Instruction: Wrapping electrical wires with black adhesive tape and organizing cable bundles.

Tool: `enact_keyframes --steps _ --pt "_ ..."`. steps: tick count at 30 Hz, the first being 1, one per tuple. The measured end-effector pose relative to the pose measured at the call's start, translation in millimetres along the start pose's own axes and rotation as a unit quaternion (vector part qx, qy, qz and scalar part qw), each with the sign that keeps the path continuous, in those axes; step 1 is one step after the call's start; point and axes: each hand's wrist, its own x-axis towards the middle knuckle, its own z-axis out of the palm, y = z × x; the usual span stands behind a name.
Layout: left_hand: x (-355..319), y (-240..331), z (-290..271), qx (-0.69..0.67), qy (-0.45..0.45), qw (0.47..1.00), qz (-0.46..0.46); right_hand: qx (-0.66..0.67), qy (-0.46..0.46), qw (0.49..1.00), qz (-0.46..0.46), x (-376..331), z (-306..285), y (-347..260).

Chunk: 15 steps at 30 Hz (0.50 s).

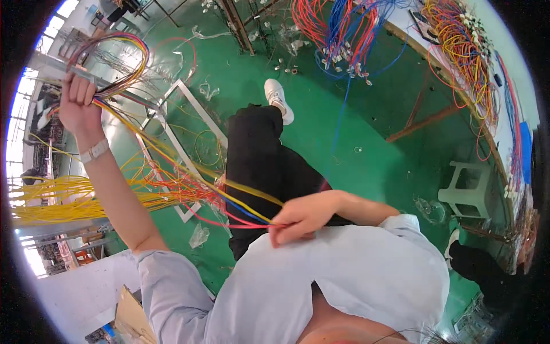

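Observation:
My left hand [79, 97] is raised at the far left, fingers wrapped round a coiled bundle of thin wires [144, 56] in red, yellow, dark and other colours. From that fist, yellow, red and blue wires [189, 170] stretch down across my body. My right hand [301, 218], in front of my shirt, pinches their other end; its fingertips are partly hidden. Behind the stretched wires hangs a thick bunch of yellow wires [57, 198]. A tangle of red and orange wires [186, 186] lies beside my leg.
A metal frame [200, 112] stands at my left. Bunches of red and blue wires [344, 34] hang off a table on the far side. More coloured wires [458, 46] cover the right-hand table. A pale plastic stool [467, 189] and another person's dark-clothed leg [478, 266] are at right.

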Motion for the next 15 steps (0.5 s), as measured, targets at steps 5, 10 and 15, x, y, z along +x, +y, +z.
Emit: enact_keyframes --steps 5,10,15 --pt "-12.5 -28.1 -63.6 -0.005 0.077 0.997 -0.022 0.270 0.419 0.861 -0.106 -78.5 -36.6 25.7" --pt "-36.0 -142.3 -41.9 0.025 0.128 0.985 -0.117 0.584 0.530 0.528 -0.316 -89.4 -103.0 51.4" --pt "-83.0 -260.4 47.6 0.284 0.102 0.929 -0.215 0.285 0.658 0.621 -0.316 -28.6 -116.6 22.1"
